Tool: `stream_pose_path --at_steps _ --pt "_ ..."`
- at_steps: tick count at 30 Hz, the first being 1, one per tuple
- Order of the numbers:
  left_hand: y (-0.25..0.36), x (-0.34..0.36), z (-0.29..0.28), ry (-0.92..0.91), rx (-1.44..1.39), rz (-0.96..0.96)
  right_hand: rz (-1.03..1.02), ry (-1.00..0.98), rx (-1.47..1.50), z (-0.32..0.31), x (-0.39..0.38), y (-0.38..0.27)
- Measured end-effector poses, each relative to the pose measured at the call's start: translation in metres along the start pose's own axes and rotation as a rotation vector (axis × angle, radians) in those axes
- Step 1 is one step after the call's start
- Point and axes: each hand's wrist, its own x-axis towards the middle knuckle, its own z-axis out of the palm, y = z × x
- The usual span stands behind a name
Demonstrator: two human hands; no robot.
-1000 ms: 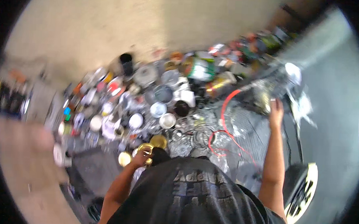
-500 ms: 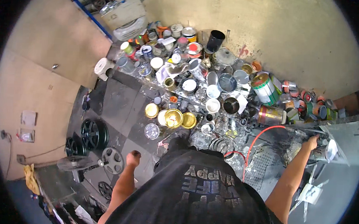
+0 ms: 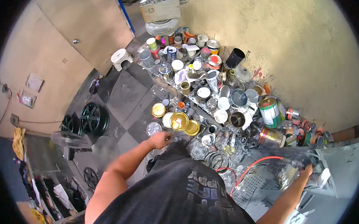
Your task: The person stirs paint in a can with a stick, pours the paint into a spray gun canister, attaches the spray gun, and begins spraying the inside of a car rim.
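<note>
My left hand is closed near my lower body, beside gold lids and a clear-topped round container on the floor; what it holds, if anything, is too small to make out. My right hand reaches to the right edge of the cluttered floor, its fingers curled on a dark object I cannot make out, where a red hose ends in a grey fitting. A crumpled metallic-looking piece lies just left of that hand, and a white-rimmed cup just right of it.
Many paint cans and cups crowd along the back wall, with coiled cables below them. At left are a white stool, wheel rims, a standing fan, doors and a cluttered rack.
Since half a second ago my left hand has moved up and inward, toward the gold lids. My right hand stays at the hose end. The view has shifted, showing more of the left wall.
</note>
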Motion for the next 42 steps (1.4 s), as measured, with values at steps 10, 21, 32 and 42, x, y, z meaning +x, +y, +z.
stream_pose_path --at_steps 10,21,32,42 --pt "0.040 0.030 -0.008 -0.236 -0.024 0.384 -0.049 0.151 -0.033 -0.046 -0.165 0.071" --pt "0.129 0.133 0.015 -0.672 0.114 0.756 -0.153 0.262 0.147 -0.048 -0.454 0.155" --pt "0.137 0.074 0.124 -1.185 -0.133 0.852 -0.007 0.202 -0.159 0.082 -0.732 0.259" --pt "0.105 0.022 0.191 -1.491 0.083 0.418 0.191 0.212 0.006 0.157 -0.849 0.332"
